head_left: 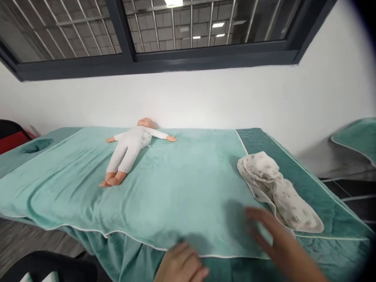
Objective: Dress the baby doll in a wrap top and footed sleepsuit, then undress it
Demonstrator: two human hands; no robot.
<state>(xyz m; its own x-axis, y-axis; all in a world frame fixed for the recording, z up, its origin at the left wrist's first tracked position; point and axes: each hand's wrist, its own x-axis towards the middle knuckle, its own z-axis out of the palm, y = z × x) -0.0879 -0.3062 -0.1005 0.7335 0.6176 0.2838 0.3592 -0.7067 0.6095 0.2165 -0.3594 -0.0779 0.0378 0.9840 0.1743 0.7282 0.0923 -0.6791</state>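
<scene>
A baby doll (131,150) in a white bodysuit lies on its back, arms spread, at the far side of a teal blanket (164,184) that covers a bed. A crumpled white printed cloth (277,192) lies at the blanket's right edge. My right hand (276,239) hovers over the blanket's near right part, fingers spread and blurred, just left of the cloth and holding nothing. My left hand (180,264) rests at the blanket's near hem, fingers curled down over the edge. What it grips, if anything, is hidden.
The bed stands against a white wall (205,98) under a dark-framed window (152,58). A second teal-covered bed corner (358,137) shows at the right. A red and black object (11,137) sits at the far left, a dark shape (49,268) at the lower left.
</scene>
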